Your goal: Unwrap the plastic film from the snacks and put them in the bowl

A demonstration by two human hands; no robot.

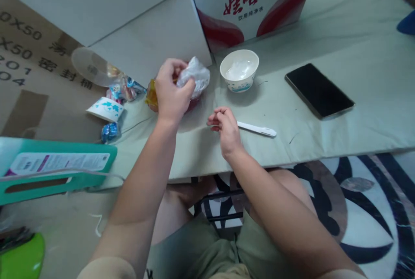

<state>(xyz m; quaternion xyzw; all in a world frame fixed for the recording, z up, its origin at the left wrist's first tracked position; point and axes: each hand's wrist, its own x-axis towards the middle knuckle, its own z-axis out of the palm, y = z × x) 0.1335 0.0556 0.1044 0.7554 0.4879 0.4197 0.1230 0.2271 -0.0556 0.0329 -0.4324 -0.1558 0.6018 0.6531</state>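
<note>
My left hand point(173, 87) is closed on a crumpled, whitish plastic bag point(196, 78), pinched between thumb and fingers. Partly hidden behind that hand is a yellow and reddish package or container point(151, 95) whose kind I cannot make out. Over the table's front part, my right hand point(227, 130) has loosely bent fingers, with nothing visible in them. A white plastic utensil handle point(257, 129) shows just right of this hand; its other end is hidden. Beyond stands a paper bowl point(240, 71) with a blue-green pattern and something whitish, translucent inside.
A black phone point(319, 91) lies on the cloth-covered table point(372, 115) at right. White-and-red cartons point(253, 11) stand at the back. On the left are a tipped paper bowl point(105, 109), wrapped snacks point(126, 89), a clear plastic cup point(92, 67) and a green container point(58, 166).
</note>
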